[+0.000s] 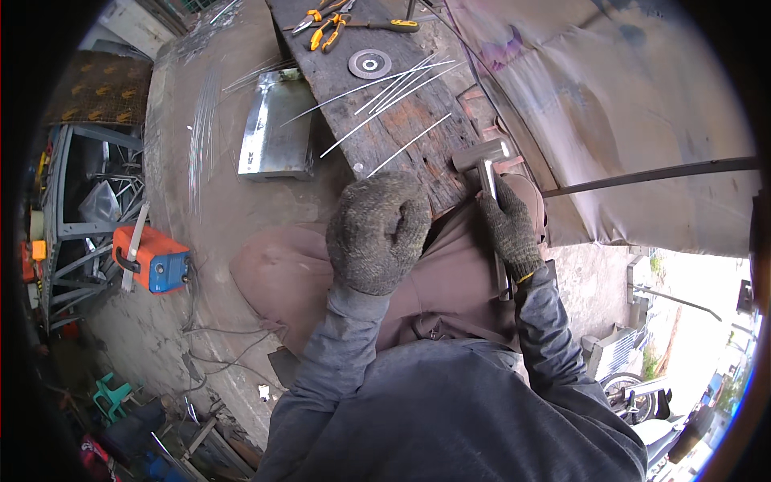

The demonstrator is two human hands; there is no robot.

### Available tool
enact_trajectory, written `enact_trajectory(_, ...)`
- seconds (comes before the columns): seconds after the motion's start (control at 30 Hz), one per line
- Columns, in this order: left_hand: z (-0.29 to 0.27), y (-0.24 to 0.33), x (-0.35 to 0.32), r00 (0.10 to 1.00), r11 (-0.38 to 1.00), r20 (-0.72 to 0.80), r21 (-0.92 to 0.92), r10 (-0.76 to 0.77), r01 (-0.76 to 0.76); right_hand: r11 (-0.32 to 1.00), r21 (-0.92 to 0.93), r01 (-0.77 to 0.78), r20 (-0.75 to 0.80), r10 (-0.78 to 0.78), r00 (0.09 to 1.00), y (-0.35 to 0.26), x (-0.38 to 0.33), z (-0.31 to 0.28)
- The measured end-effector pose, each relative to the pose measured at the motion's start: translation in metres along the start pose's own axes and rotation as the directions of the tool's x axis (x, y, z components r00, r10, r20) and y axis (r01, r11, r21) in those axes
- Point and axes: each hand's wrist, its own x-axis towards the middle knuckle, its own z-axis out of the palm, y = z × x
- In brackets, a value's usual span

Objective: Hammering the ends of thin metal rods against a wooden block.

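Observation:
My left hand, in a dark knitted glove, is curled into a fist above my lap, at the near end of a worn wooden board. Whatever its fingers might hold is hidden. My right hand, gloved too, wraps the metal handle of a hammer resting by my right thigh, its head at the board's right edge. Several thin metal rods lie across the board. Beyond them are a round abrasive disc, yellow-and-black pliers and a tool with a yellow-and-black handle.
Left of the board, a shiny metal box-shaped piece sits on the floor near more thin rods. An orange-and-blue machine stands beside a metal frame rack. Cables trail behind it. A sheet hangs at right.

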Motion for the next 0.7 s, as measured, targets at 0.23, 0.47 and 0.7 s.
enact_trajectory(0.23,0.035,0.009,-0.023,0.987,0.991,0.141,-0.096,-0.083,0.097,0.998,-0.003,-0.057,-0.021,0.057,0.998,-0.003,0.0,-0.002)
enact_trajectory(0.47,0.043,0.019,-0.011,0.971,0.969,0.19,-0.166,-0.148,0.18,0.993,-0.027,-0.114,-0.028,0.113,0.993,-0.012,-0.002,-0.001)
enact_trajectory(0.7,0.054,0.019,-0.009,0.923,0.881,0.188,-0.283,-0.337,0.379,0.997,0.019,-0.078,-0.031,0.079,0.996,0.0,-0.001,0.0)
